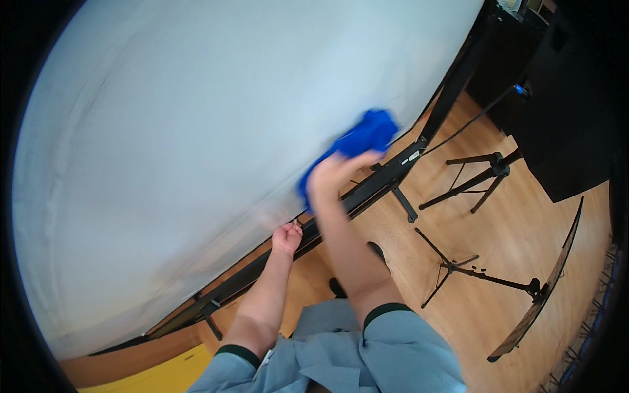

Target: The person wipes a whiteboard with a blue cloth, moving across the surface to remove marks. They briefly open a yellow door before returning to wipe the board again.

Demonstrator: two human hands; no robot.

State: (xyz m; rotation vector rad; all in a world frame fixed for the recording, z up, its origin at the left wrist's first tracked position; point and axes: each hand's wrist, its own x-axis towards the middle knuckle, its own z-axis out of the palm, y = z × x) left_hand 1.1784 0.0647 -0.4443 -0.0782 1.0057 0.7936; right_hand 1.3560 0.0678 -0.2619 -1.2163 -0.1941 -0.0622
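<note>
A large white screen (196,123) with a glossy, creased surface stretches before me in a black frame (363,196). My right hand (331,177), blurred, holds a bright blue cloth (368,132) against the screen's lower right part. One end of the cloth hangs down past my wrist toward the frame. Lower and to the left, my left hand (287,238) is closed at the screen's bottom edge, just by the black bar. Its fingertips pinch that edge, where something small and pale shows between them.
On the right, a black loudspeaker (565,118) stands on a tripod (499,167), with a cable (471,123) running to the frame. Nearer me is a music stand (535,294) with spread legs. Frame feet (405,204) rest on the wooden floor (393,231). A yellow surface (162,371) lies lower left.
</note>
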